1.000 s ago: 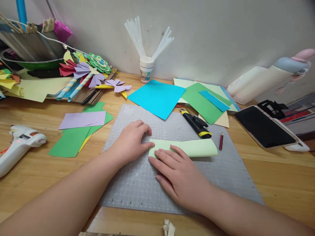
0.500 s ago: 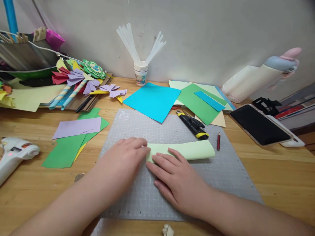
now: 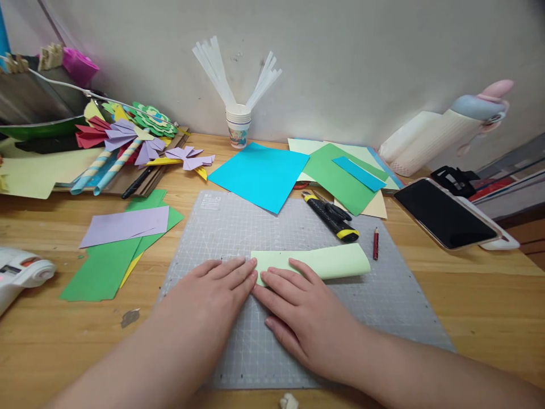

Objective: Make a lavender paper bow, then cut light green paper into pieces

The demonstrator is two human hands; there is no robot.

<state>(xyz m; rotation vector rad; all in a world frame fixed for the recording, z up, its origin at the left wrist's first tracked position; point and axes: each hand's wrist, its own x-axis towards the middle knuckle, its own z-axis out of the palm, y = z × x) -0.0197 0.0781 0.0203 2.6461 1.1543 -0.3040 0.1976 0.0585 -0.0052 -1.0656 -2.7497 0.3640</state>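
A folded strip of pale green paper lies across the grey cutting mat, its right end curling up in a rounded bend. My right hand rests flat on the strip's left part, fingers spread and pressing it down. Beside it, my left hand lies flat with fingers stretched out, the fingertips at the strip's left end. Behind the strip are a black and yellow utility knife and a short dark red pencil.
Blue paper and green paper lie at the back. Left are a lilac strip, green pieces, a white glue gun and paper flowers. Paper cups hold white sticks; a phone lies right.
My left hand has lowered and flattened out, moving slightly down from the strip's upper left corner. My right hand stays on the paper. The whole view has shifted a little.
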